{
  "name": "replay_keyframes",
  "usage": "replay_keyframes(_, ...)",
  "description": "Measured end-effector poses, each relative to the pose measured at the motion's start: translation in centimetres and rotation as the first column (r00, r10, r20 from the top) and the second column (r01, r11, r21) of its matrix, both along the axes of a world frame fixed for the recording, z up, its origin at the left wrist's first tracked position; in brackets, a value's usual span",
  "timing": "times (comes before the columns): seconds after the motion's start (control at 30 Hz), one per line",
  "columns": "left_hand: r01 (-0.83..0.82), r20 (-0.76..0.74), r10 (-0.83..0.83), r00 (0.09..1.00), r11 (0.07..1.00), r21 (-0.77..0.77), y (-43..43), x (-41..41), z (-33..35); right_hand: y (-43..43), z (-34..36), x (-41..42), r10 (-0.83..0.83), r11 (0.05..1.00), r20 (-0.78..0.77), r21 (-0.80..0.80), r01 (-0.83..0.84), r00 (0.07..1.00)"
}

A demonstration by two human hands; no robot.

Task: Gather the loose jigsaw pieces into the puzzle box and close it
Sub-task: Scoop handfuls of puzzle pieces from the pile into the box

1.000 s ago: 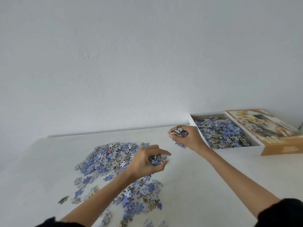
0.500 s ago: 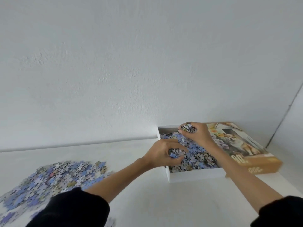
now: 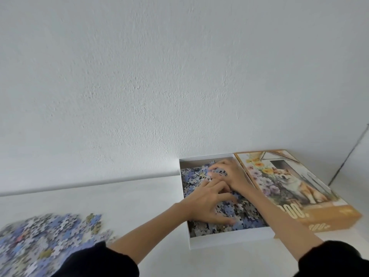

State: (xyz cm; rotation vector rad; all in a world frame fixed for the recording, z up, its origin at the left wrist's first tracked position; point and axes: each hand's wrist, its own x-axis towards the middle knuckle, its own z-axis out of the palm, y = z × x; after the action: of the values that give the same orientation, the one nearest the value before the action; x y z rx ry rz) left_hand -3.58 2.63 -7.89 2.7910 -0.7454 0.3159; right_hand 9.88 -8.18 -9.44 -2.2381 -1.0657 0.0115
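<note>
The white puzzle box [image 3: 229, 239] lies open at the right of the table, filled with blue and grey jigsaw pieces [image 3: 249, 216]. My left hand [image 3: 207, 202] rests palm down on the pieces in the box, fingers spread. My right hand [image 3: 231, 174] lies flat on the pieces further back, fingers spread too. Neither hand grips anything that I can see. The box lid [image 3: 295, 184], printed with a dog and flowers, lies face up right beside the box. A heap of loose pieces [image 3: 40, 238] stays on the table at the lower left.
The white table [image 3: 139, 198] runs to a white wall [image 3: 179, 76] close behind the box. A room corner [image 3: 347, 156] shows at the far right. My black sleeves [image 3: 95, 260] fill the bottom edge.
Both hands carried handfuls of pieces from the heap to the box, then opened and flattened onto the pieces inside. The view swung right, so the heap shifted to the lower left.
</note>
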Motion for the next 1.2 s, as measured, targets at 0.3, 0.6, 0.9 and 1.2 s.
replay_keyframes(0.3,0.039,-0.026,-0.037,0.999,0.996,0.076,1.9,-1.4,0.4,0.5,1.1,0.4,-0.069,0.975,0.037,0.212,0.06,0.997)
replay_keyframes(0.6,0.04,-0.066,-0.035,0.997,0.996,0.084,2.3,-2.2,1.1,-0.2,0.3,-0.3,-0.071,0.997,0.098,-0.015,0.073,0.993)
replay_keyframes(0.9,-0.006,0.069,0.006,0.998,1.0,0.009,2.2,-4.1,1.3,1.0,1.1,-0.6,-0.058,0.995,0.116,0.09,0.048,0.992)
replay_keyframes(1.2,-0.034,0.079,0.049,0.996,0.982,-0.187,4.8,-9.9,3.0,3.0,3.0,-4.6,-0.013,0.977,0.19,0.213,-0.028,0.982)
